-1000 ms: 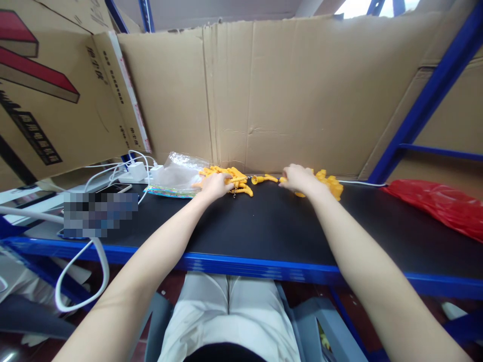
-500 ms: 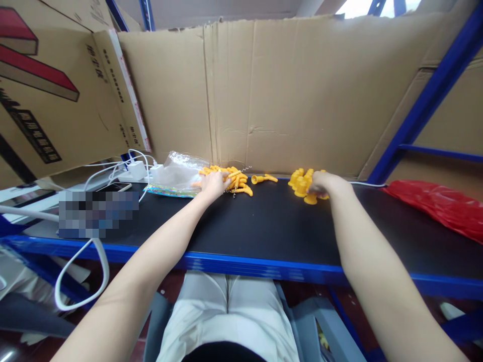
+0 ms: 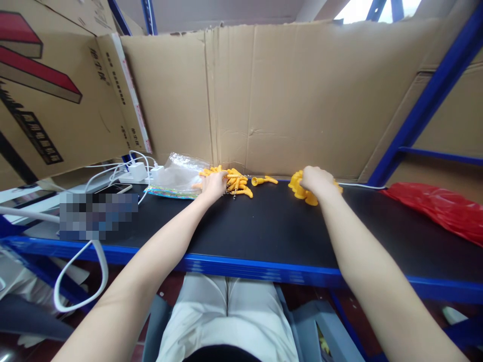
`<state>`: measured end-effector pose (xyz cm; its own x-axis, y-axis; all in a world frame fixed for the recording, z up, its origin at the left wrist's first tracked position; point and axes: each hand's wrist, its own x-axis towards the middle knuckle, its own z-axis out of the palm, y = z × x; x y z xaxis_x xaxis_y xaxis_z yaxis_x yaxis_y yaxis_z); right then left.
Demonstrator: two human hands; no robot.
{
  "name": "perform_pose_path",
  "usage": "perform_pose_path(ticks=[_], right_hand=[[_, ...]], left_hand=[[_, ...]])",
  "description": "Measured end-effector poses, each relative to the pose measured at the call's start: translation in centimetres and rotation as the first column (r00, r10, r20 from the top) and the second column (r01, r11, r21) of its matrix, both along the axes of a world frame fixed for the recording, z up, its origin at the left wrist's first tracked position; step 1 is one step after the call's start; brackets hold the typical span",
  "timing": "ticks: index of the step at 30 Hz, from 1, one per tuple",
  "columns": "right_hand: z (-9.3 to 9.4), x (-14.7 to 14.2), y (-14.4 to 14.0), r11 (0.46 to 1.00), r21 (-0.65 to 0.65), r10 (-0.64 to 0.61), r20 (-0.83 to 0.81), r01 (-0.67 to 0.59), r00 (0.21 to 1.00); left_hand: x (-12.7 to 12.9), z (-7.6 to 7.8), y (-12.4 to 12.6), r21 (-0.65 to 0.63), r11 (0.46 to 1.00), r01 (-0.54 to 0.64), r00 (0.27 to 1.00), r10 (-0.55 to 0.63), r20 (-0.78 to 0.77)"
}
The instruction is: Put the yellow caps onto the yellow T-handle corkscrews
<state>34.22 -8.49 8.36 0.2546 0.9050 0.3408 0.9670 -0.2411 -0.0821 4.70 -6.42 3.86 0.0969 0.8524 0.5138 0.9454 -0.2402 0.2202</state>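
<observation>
Fingers, right hand (image 3: 317, 180): bent downward over the yellow cups (image 3: 299, 189), to the right of the lone yellow piece (image 3: 261, 180); tips hidden behind the hand, so whether a cup is grasped cannot be told.
Fingers, left hand (image 3: 214, 185): curled at the pile of yellow sticks (image 3: 237, 182), to the left of the lone yellow piece; a slim stick shows beside the tips, but a firm hold cannot be confirmed.
Lone yellow piece: lying on the black table (image 3: 256, 226) between the two hands, apart from both; taken as the landmark.
Long axis: left to right, roughly along the table's front edge; wide open end toward the sticks, thin tail toward the cups.
Nearer hand: no clear difference; wide end is on the left hand's side, tail on the right hand's side.
Yellow cups: bunched to the right of the lone yellow piece, not touching it, partly covered by the right hand.
Yellow sticks: heaped to its left, nearest ones just beside its wide end.
See-through bag (image 3: 177, 176): farther left of it, beyond the heap.
Red bag (image 3: 433, 206): well to its right, past the cups.
Cardboard wall (image 3: 302, 100): upright behind it.
</observation>
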Motion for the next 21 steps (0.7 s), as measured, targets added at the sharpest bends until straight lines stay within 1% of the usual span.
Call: perform_pose_path(ticks=[2,4,6,8,11,14,18,21], right_hand=[[-0.8,-1.5,0.1,0.999,0.030,0.027,0.071,-0.029,0.997],[-2.1,-3.1,0.4,0.987,0.079,0.128,0.120,-0.138,0.985],[-3.7,-4.4,0.9,0.952,0.132,0.257,0.147,-0.277,0.955],[-5.3,-5.2,1.6,0.895,0.124,0.406,0.168,-0.428,0.898],[-7.1,-5.5,2.6,0.831,0.088,0.539,0.119,-0.549,0.834],[-8.0,-5.3,3.5,0.795,0.021,0.604,0.059,-0.606,0.795],[-8.4,-5.1,4.3,0.807,-0.022,0.590,-0.018,-0.590,0.807],[-8.5,-5.2,4.8,0.804,-0.037,0.590,-0.069,-0.593,0.804]], left_hand=[[-0.1,-0.3,0.4,0.009,1.000,0.007,0.999,-0.008,0.046],[-0.2,-0.6,0.8,0.009,0.999,0.031,0.996,-0.032,0.079],[-0.3,-1.0,1.2,0.020,0.995,0.094,0.992,-0.095,0.080],[-0.4,-1.5,1.6,0.052,0.983,0.176,0.983,-0.179,0.052],[-0.3,-2.1,2.1,0.081,0.961,0.265,0.964,-0.266,-0.002],[0.0,-2.6,2.4,0.048,0.954,0.297,0.954,-0.294,-0.051],[0.5,-2.9,2.5,-0.060,0.958,0.281,0.950,-0.286,-0.122],[0.8,-3.0,2.4,-0.122,0.955,0.272,0.947,-0.288,-0.145]])
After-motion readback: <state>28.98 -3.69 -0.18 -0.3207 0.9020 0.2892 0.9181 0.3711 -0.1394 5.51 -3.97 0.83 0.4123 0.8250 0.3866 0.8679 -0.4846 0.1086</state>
